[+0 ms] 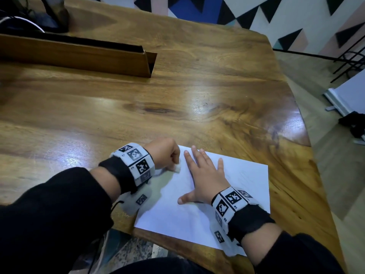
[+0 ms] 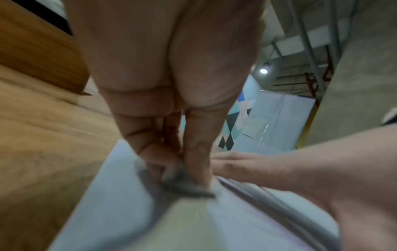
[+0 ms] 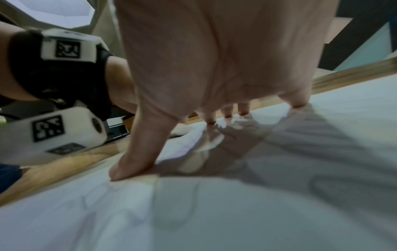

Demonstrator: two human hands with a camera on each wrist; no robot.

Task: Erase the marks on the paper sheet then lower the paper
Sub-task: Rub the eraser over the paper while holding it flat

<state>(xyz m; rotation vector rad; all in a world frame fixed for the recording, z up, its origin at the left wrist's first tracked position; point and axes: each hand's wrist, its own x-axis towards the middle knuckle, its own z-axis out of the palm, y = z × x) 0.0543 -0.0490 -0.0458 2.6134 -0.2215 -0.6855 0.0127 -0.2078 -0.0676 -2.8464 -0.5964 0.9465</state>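
A white paper sheet (image 1: 199, 210) lies flat on the wooden table (image 1: 138, 107) near its front edge. My left hand (image 1: 166, 157) pinches a small white eraser (image 1: 177, 168) and holds it down on the sheet's far left corner. In the left wrist view the eraser (image 2: 184, 185) looks grey and blurred under the fingertips (image 2: 199, 171). My right hand (image 1: 205, 175) lies flat on the paper with fingers spread, pressing it down; the right wrist view shows the thumb (image 3: 128, 166) and fingertips (image 3: 227, 115) on the paper (image 3: 214, 212). Faint pencil marks (image 1: 243, 174) show right of that hand.
A long wooden box (image 1: 79, 56) lies across the far left of the table. Dark cables and gear (image 1: 29, 18) sit behind it. The table's right edge (image 1: 308, 139) drops to a floor with a black metal rack (image 1: 351, 58).
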